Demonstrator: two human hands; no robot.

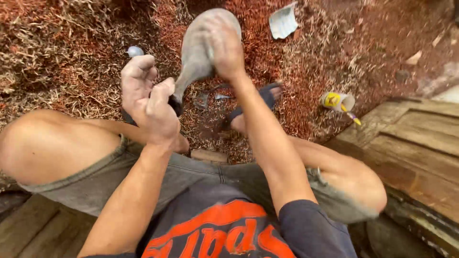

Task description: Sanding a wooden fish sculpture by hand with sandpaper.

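Reddish wood shavings [306, 57] carpet the ground beneath us, with worn planks [416, 143] at our right. Nearest, our left hand [148, 102] curls shut around a metal-tipped tool [135, 51], touching the narrow neck of a grey carved wooden piece [198, 52]. Our right hand [224, 45] presses closed over its rounded top. Farther off lie a yellow tube [337, 101] and a paper scrap [283, 21].

My bare left hand [146, 98] and bare right hand [224, 48] are dusty, forearms uncovered. I wear a dark navy short-sleeved cotton T-shirt [229, 229] with large orange printed lettering, faded grey-green cloth shorts [191, 174] with visible seams, and a dark strapped sandal [260, 102] on one foot
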